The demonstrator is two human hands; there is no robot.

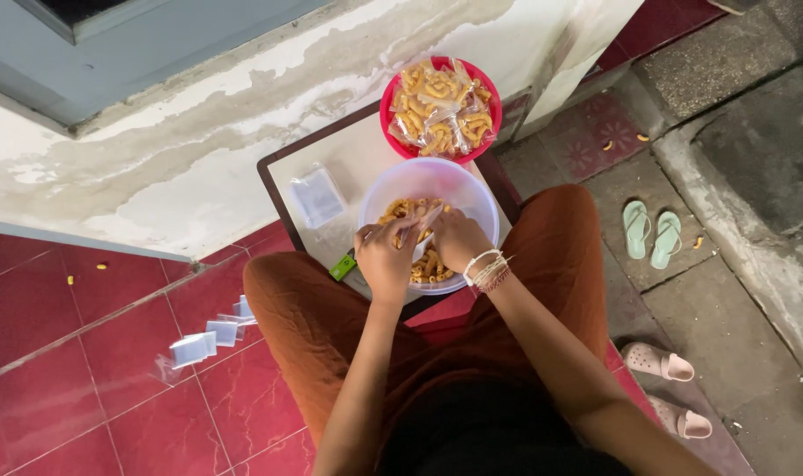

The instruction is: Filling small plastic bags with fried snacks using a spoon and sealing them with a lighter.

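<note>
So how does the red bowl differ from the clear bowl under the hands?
The red bowl is opaque and sits farther from the person; the clear bowl is translucent, larger and nearer. The red bowl holds sealed packets of snacks; the clear bowl holds loose snacks, with the left hand and right hand over it. Both are round and sit on the small table.

— How do the arms lie?
— Both forearms reach forward from the body and converge, wrists bent slightly down.

— And the left hand (pixel 385 257)?
— Fingers curled closed in a pinch, knuckles up, just beside the right hand (pixel 459 240).

— The right hand?
— Also curled, fingertips pinched and pointing toward the left hand; bracelets (pixel 487 270) circle its wrist.
</note>
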